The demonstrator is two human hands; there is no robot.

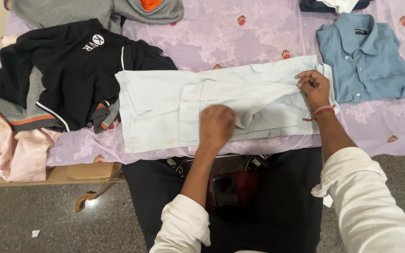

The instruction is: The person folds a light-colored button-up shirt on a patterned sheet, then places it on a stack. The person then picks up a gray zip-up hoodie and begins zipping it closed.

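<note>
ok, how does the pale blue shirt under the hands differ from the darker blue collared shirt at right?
The pale blue shirt is lighter; the darker blue collared shirt is medium blue. The pale one lies sideways, partly folded, under the left hand and right hand; the darker one lies folded, collar up, untouched. Both rest on the lilac cloth.

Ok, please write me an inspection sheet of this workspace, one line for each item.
Surface: lilac cloth with small red motifs.
Job's things: pale blue shirt lying flat, partly folded.
Clutter: dark garment pile, pink garment, grey hoodie, folded blue shirt.
Hands: left hand presses on the pale shirt; right hand pinches its fabric.
Cables: nothing seen.
Surroundings: speckled grey floor, cardboard edge.
</note>
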